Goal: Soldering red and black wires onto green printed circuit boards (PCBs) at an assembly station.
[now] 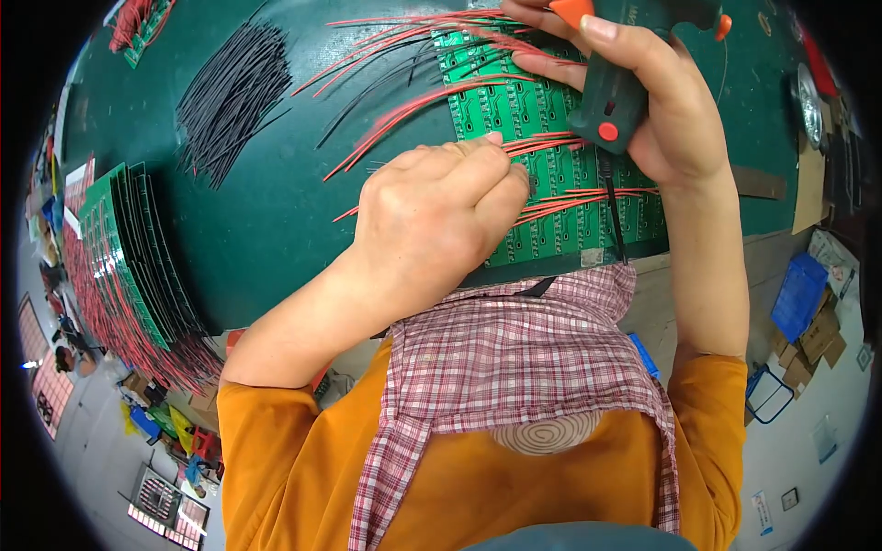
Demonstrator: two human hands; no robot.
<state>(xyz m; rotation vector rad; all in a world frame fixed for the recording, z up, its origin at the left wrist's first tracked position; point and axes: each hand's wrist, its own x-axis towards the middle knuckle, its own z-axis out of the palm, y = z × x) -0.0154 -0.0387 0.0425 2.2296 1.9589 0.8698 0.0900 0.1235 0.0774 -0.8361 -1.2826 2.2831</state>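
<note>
A panel of green circuit boards (547, 174) lies on the table in front of me. Thin red wires (560, 202) and black wires (367, 92) run leftward from it in rows. My left hand (441, 202) is closed low over the panel's left edge, around a bunch of red wires whose ends come out by the fingertips; the grip itself is hidden under the knuckles. Over the panel's far right part, my right hand (684, 119) is wrapped round a dark glue gun (611, 101) with an orange nozzle. Its black cord hangs down across the boards.
On the green table (303, 239), a pile of loose black wires (237, 96) lies at the far left. A row of upright circuit boards (129, 248) with red wires stands at the left edge. Another wired board (142, 28) sits at the far left corner. Boxes (813, 331) stand on the floor at right.
</note>
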